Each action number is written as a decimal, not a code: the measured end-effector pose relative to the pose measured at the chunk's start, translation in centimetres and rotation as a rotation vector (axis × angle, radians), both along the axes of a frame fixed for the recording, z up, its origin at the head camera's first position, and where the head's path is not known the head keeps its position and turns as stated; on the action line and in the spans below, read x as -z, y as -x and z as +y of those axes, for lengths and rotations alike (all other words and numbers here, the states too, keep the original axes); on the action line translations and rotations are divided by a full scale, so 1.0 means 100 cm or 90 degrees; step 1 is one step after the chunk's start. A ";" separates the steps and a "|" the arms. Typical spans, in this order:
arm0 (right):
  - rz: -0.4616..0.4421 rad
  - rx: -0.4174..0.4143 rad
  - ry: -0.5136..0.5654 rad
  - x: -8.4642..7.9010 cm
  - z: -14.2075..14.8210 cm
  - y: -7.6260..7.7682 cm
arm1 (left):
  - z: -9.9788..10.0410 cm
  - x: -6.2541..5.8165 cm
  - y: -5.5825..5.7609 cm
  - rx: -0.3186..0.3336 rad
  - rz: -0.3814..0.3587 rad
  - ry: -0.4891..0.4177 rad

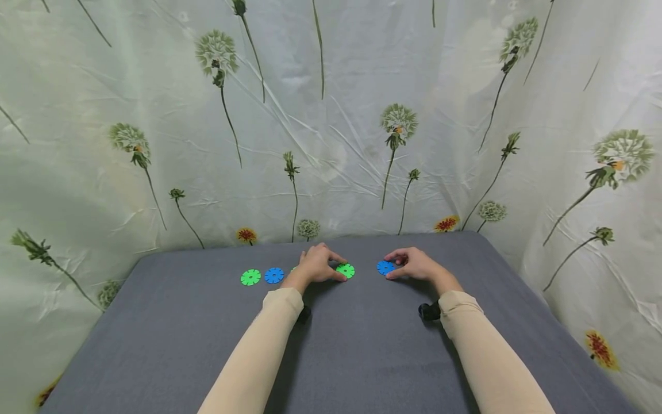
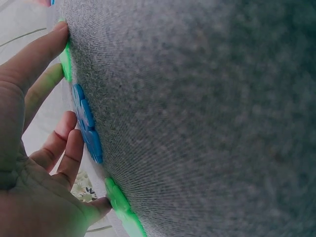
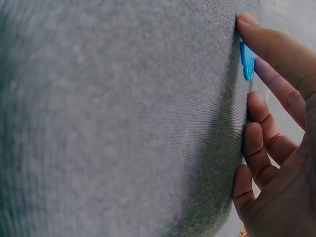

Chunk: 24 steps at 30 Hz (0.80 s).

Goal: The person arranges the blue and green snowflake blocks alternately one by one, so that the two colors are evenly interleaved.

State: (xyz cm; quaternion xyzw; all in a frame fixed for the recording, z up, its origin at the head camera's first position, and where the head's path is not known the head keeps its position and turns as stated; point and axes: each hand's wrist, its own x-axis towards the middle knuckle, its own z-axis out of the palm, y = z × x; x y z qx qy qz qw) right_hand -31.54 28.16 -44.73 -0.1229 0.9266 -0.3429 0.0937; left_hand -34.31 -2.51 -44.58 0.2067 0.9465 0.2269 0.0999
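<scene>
My left hand [image 1: 316,264] pinches a flat green notched plastic disc [image 1: 345,271] at the table surface, thumb on the near edge and forefinger on the far edge. Under that hand, a blue notched disc [image 2: 87,123] and another green disc [image 2: 123,210] show in the left wrist view; its little finger appears to touch this green one. To the right, my right hand [image 1: 420,265] holds a blue notched disc [image 1: 385,267] by its edges between thumb and forefinger. In the right wrist view the same blue disc [image 3: 247,63] lies against the cloth, partly hidden by the thumb.
Further left in the row lie a green disc [image 1: 250,277] and a blue disc [image 1: 274,275]. A grey cloth [image 1: 362,356] covers the table. Behind its far edge hangs a pale curtain [image 1: 341,132] printed with dandelions.
</scene>
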 end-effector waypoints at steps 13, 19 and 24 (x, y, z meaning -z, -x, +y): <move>-0.013 0.017 -0.017 -0.002 -0.007 0.004 | 0.000 0.001 -0.003 -0.008 0.000 -0.019; -0.004 -0.002 0.036 -0.002 -0.010 0.005 | 0.000 -0.001 -0.004 -0.012 -0.004 -0.020; 0.002 -0.015 0.073 -0.001 -0.011 0.002 | 0.000 -0.001 -0.004 -0.015 -0.004 -0.020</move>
